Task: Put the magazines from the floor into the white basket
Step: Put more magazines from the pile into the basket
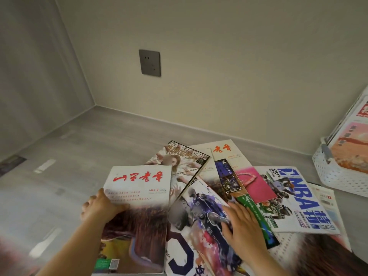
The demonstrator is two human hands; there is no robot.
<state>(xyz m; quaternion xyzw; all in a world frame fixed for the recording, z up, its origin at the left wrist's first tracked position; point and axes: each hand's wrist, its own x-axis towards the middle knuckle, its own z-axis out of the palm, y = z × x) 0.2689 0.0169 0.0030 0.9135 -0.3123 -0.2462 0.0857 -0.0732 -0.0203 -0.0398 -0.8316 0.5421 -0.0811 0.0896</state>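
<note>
Red-titled magazine [139, 214] is being gripped by left hand [100, 206] | basketball magazine [197, 198] is being touched by flat right hand [244, 224]

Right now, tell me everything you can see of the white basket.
The white basket looks like perforated plastic, with a grey handle-like piece on its rim. It sits on the floor by the wall at the right, cut off by the frame. Magazines stand tilted inside it. The left hand and right hand are away from it.
</note>
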